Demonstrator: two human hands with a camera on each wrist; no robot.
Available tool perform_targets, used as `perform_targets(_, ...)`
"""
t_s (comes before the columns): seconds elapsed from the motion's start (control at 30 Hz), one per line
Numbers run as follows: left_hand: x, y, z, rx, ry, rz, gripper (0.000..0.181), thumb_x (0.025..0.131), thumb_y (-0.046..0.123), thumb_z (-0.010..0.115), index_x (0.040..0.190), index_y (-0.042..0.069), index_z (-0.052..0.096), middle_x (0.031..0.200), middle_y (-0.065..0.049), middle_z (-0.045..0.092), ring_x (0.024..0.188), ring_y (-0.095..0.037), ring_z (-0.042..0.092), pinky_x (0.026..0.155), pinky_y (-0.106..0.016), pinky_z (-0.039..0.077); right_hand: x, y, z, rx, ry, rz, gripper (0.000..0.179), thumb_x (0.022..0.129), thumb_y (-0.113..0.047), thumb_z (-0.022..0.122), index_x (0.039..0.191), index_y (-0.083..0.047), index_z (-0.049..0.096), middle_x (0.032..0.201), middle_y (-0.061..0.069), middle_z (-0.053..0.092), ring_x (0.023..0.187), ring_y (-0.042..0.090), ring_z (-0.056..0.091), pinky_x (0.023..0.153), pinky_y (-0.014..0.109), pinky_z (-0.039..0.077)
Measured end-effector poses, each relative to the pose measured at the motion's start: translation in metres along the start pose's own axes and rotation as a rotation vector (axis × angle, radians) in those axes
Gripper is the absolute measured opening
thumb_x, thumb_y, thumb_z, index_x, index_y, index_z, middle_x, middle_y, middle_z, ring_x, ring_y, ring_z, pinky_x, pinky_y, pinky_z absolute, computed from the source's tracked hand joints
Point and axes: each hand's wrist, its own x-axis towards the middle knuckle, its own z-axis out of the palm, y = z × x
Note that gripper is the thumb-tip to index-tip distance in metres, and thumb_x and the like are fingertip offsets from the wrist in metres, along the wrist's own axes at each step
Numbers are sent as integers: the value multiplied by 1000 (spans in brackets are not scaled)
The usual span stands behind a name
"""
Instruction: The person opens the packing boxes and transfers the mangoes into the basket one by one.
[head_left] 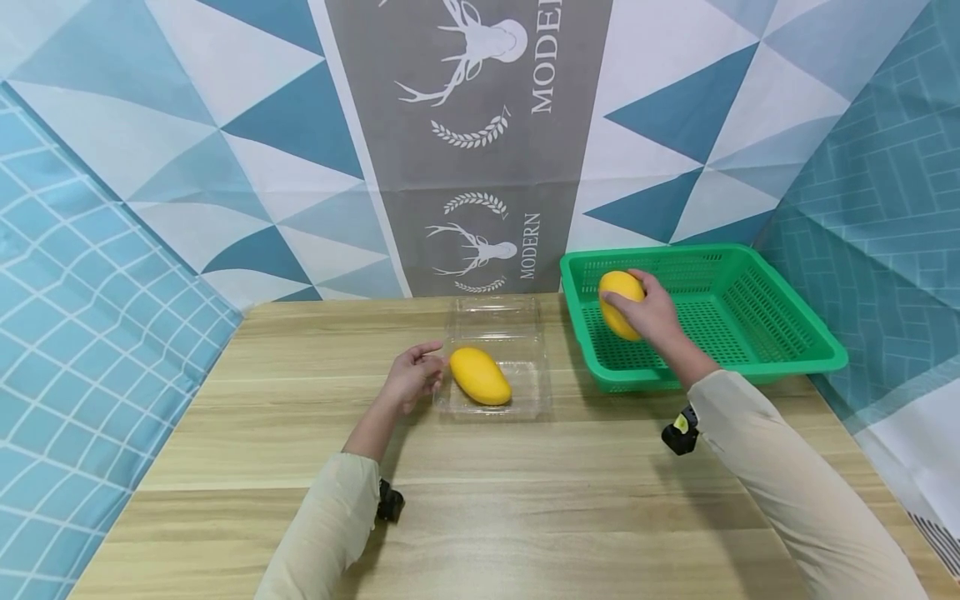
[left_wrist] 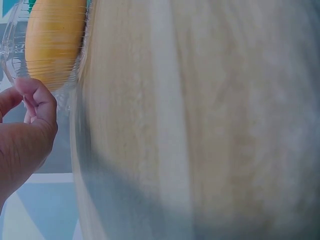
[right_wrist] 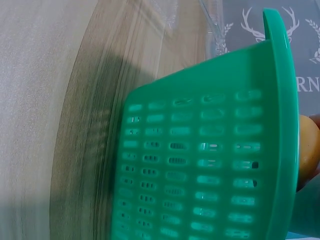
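My right hand [head_left: 651, 312] grips a yellow mango [head_left: 619, 306] above the left part of the green basket [head_left: 806, 317]. In the right wrist view, the basket's slotted wall [right_wrist: 190, 165] hides most of the hand, and only a bit of the mango [right_wrist: 309, 150] shows past the rim. A second mango [head_left: 480, 377] lies tilted in a clear plastic clamshell box [head_left: 528, 392] whose lid is folded back. Beside the box's left side is my left hand [head_left: 414, 372], loosely bent. Its fingertips [left_wrist: 30, 86] are right at the ribbed end wall in the left wrist view.
The wooden table [head_left: 495, 500] runs up to a patterned cloth backdrop [head_left: 480, 150]. On the right, the basket stands close to the blue side cloth [head_left: 892, 275]. The raised lid [head_left: 497, 317] lies toward the backdrop, and the basket's rim is just right of the box.
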Motion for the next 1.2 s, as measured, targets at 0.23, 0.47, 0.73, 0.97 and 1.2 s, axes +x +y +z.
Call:
perform_targets(0.23, -1, 1, 1, -9, 4, -2, 44, 91, 3, 55, 133, 5, 44, 91, -4, 55, 62, -7, 51, 51, -16, 46, 1, 2, -2, 13, -2, 1, 80, 88, -49, 56, 149, -12, 20, 140, 23, 35, 111, 37, 45, 78, 42, 48)
perform_targets(0.47, -1, 1, 1, -4, 5, -4, 44, 91, 3, 56, 133, 5, 44, 91, -3, 55, 63, -8, 51, 51, -16, 46, 0, 7, -6, 9, 2, 13, 80, 88, -49, 55, 149, -12, 18, 141, 24, 34, 113, 38, 45, 78, 42, 48)
perform_targets(0.73, -1, 1, 0, -4, 5, 4, 43, 91, 3, 54, 133, 5, 44, 93, -5, 56, 64, -8, 51, 52, -16, 46, 1, 11, -11, 15, 12, 13, 82, 88, -51, 54, 150, -12, 17, 141, 25, 33, 113, 39, 44, 77, 41, 48)
perform_targets(0.97, -4, 4, 1, -10, -10, -3, 45, 91, 3, 54, 134, 5, 42, 94, -6, 56, 64, -8, 51, 52, -16, 46, 1, 15, -13, 16, 18, 14, 81, 88, -51, 54, 150, -11, 17, 141, 25, 33, 113, 39, 44, 77, 40, 48)
perform_targets(1.2, -3, 2, 0, 6, -7, 2, 45, 91, 4, 55, 134, 4, 43, 92, -5, 56, 64, -9, 50, 53, -16, 46, 1, 17, -15, 4, 23, 25, 82, 88, -51, 53, 150, -11, 17, 141, 26, 33, 113, 39, 44, 76, 41, 49)
